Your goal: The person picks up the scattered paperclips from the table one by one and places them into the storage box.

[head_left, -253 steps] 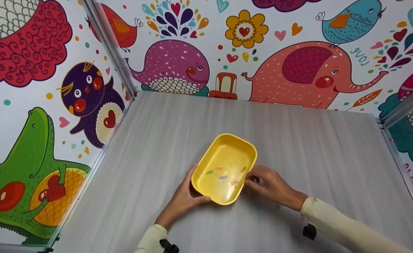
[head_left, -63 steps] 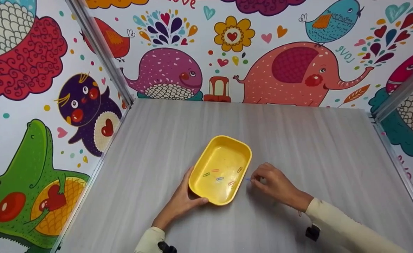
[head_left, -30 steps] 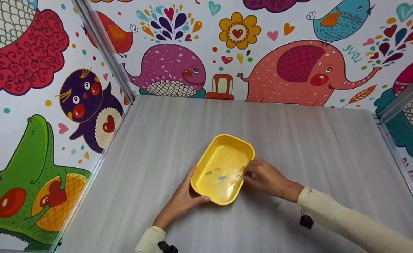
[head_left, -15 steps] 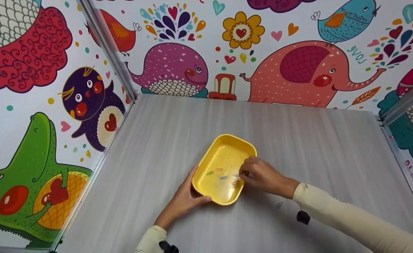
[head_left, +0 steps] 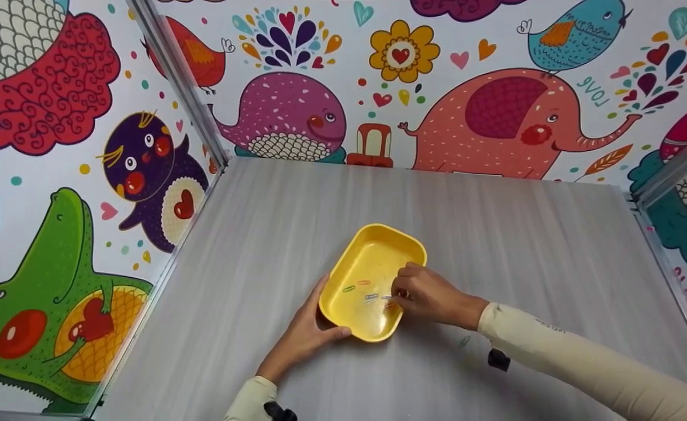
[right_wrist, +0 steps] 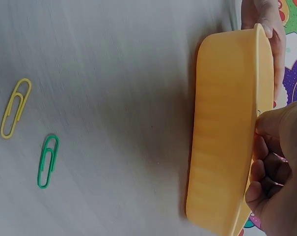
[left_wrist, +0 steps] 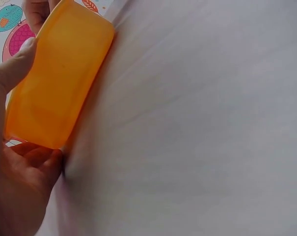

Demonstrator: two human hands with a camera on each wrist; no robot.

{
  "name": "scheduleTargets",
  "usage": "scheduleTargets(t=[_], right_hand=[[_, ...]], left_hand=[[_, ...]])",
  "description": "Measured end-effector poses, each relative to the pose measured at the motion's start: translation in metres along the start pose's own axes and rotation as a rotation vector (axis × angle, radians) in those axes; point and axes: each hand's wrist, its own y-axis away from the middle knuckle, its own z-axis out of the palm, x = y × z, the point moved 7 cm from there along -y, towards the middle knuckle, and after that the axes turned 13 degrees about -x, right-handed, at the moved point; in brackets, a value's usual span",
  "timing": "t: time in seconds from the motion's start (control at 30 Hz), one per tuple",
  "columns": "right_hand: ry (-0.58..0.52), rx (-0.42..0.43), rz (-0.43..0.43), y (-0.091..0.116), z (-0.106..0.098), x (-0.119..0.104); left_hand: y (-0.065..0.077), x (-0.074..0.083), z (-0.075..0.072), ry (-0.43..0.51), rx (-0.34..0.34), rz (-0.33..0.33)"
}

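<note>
A yellow plastic tray (head_left: 372, 254) stands at an angle on the table. My left hand (head_left: 305, 336) holds its near left side, thumb at the rim and fingers along the wall; the left wrist view shows the tray wall (left_wrist: 65, 73) between thumb and fingers. Over the right rim reaches my right hand (head_left: 434, 298), pinching a blue paper clip (head_left: 386, 298) just above the tray floor. Inside lie a green paper clip (head_left: 349, 289), a pinkish one (head_left: 364, 283) and another blue one (head_left: 371, 297). A red clip (head_left: 389, 305) is partly hidden by the right fingertips.
To the right of the tray, a green paper clip (right_wrist: 48, 162) and a yellow paper clip (right_wrist: 15, 108) lie on the grey table (head_left: 273, 222). Walls printed with cartoon animals (head_left: 296, 117) bound the table at the back and both sides.
With the blue paper clip, my right hand has moved left from beside the tray, over its rim and inside, lately shifting slightly towards me. The left hand keeps its hold on the tray.
</note>
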Motion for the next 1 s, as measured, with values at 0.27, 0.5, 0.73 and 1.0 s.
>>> scheduleTargets(t=[0.27,0.5,0.73,1.0], right_hand=[[0.012,-0.045,-0.014,-0.009,-0.001,-0.001],[0.020,-0.094,-0.008,-0.015,-0.001,0.000],[0.001,-0.130,0.005,-0.022,0.003,0.001],[-0.001,-0.137,-0.001,-0.031,0.005,0.000]], left_hand=[[0.000,0.000,-0.001,0.001,-0.002,0.012],[-0.001,0.001,0.000,0.000,-0.003,0.007],[0.000,0.000,-0.001,-0.001,-0.001,-0.003],[-0.001,0.000,0.001,0.011,-0.014,0.002]])
